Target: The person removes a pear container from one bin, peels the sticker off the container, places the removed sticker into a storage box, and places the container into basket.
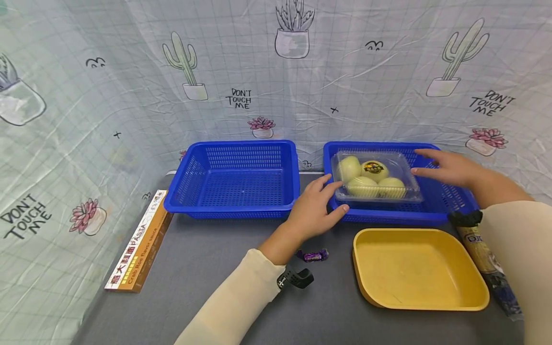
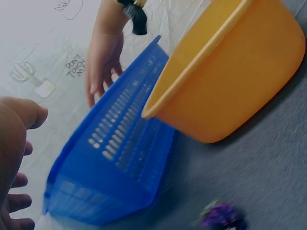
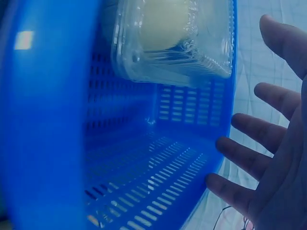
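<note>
The clear fruit pack (image 1: 375, 176) lies inside the right blue basket (image 1: 388, 217) – left hand (image 1: 312, 208) and right hand (image 1: 450, 167) flank it, fingers spread, gripping nothing, presumably parted to suit its width

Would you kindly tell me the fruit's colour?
The fruit is pale yellowish-green, clearest in head view.

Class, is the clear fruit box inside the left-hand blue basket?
No, the clear fruit box sits in the right-hand blue basket.
</note>
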The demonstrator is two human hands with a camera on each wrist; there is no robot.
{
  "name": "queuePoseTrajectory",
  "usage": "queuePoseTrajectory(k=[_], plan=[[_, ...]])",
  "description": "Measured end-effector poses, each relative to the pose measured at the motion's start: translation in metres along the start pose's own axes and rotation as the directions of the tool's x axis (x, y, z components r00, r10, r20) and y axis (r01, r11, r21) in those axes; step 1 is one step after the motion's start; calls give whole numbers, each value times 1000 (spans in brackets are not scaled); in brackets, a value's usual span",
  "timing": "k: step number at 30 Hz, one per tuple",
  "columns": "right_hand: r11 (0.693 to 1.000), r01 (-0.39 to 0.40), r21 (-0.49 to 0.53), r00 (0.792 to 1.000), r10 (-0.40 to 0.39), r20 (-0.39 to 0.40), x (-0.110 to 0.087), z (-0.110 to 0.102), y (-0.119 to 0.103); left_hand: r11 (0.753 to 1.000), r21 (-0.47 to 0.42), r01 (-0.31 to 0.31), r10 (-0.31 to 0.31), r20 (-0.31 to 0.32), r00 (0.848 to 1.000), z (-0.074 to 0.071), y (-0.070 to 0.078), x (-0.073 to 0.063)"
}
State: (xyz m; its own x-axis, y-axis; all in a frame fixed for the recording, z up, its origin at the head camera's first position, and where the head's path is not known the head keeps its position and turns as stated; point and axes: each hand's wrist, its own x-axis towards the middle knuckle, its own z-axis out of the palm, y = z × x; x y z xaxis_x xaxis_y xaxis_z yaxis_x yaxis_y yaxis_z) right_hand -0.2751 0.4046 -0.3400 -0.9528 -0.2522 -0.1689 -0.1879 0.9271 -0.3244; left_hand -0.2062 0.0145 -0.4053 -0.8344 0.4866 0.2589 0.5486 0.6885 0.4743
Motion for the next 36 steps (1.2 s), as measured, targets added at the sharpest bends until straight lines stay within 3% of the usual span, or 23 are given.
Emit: queuePoseTrajectory(k=[5, 10, 13, 16, 21, 24, 28, 36], plan=[[999, -1, -39, 1000, 2, 16, 12, -1, -1, 994, -100, 49, -52, -31, 998, 12, 2, 1], [999, -3, -49, 999, 4, 34, 19, 1, 2, 962, -235, 140, -156, -53, 986, 25, -1, 2], [999, -11, -37, 998, 13, 56, 22, 0, 4, 945, -285, 161, -184, -58, 981, 32, -5, 3], [1000, -19, -16, 996, 20, 82, 24, -1, 7, 912, -366, 187, -212, -31, 977, 38, -8, 4], [999, -32, 19, 993, 29, 115, 29, -5, 10, 813, -526, 248, -277, 24, 961, 43, -10, 6], [996, -43, 78, 989, 32, 143, 34, -7, 12, 779, -576, 246, -283, 27, 959, 44, -11, 5], [984, -60, 170, 982, 28, 185, 41, -5, 16, 770, -599, 222, -259, 26, 966, 47, -13, 3], [969, -70, 238, 983, 25, 183, 45, 9, 26, 786, -583, 205, -218, 49, 975, 51, -17, 1]])
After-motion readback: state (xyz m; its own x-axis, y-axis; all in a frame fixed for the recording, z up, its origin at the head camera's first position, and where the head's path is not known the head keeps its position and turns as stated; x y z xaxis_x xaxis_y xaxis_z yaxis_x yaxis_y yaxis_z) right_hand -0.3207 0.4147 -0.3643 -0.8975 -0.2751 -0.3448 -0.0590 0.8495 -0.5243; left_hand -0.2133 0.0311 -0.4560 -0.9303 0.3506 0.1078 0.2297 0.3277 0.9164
